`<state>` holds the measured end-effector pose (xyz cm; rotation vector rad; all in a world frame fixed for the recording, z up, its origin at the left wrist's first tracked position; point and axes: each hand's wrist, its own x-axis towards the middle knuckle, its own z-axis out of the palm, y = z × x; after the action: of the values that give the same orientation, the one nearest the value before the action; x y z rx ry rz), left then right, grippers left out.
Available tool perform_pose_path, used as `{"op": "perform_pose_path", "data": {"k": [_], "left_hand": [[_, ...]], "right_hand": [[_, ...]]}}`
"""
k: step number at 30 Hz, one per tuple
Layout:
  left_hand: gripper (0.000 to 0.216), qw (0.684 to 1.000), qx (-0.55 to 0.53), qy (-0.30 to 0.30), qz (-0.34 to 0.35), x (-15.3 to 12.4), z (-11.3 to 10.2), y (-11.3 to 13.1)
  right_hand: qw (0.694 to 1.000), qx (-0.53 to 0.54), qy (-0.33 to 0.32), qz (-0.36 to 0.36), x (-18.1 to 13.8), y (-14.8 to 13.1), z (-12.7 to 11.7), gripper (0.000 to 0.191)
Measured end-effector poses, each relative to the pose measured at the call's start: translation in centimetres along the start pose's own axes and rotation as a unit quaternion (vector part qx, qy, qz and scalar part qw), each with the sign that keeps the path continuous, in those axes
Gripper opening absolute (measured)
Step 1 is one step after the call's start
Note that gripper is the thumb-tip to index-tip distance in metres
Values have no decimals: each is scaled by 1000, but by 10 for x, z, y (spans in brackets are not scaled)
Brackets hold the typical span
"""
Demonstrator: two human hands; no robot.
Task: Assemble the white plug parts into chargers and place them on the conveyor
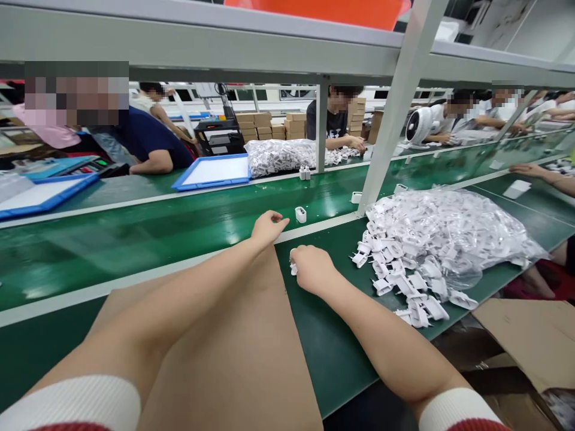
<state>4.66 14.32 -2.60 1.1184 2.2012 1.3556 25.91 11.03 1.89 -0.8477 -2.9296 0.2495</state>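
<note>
My left hand (268,228) reaches over the edge of the green conveyor belt (135,233), its fingers loosely curled and holding nothing, just left of a small white plug part (300,214) standing on the belt. My right hand (311,269) rests on the green bench, closed round a small white plug part (293,267) that pokes out at its left side. A large heap of white plug parts (431,245), partly in clear plastic bags, lies to the right of it. A brown cardboard sheet (233,347) lies under my left forearm.
A slanted grey frame post (395,108) stands on the belt edge. Two more white parts (305,173) and blue trays (214,171) sit across the belt. Other people work on the far side and at the right. A cardboard box (534,335) is at the lower right.
</note>
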Motion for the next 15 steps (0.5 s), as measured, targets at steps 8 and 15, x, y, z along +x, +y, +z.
{"op": "perform_pose_path", "data": {"k": [8,15], "left_hand": [[57,992,126,-8,-11,33,53,15],[36,994,75,-20,73,-3,-7,-1]], "right_hand": [[998,44,12,-38,6,10,17,35],[878,447,152,78,32,33,26,32]]}}
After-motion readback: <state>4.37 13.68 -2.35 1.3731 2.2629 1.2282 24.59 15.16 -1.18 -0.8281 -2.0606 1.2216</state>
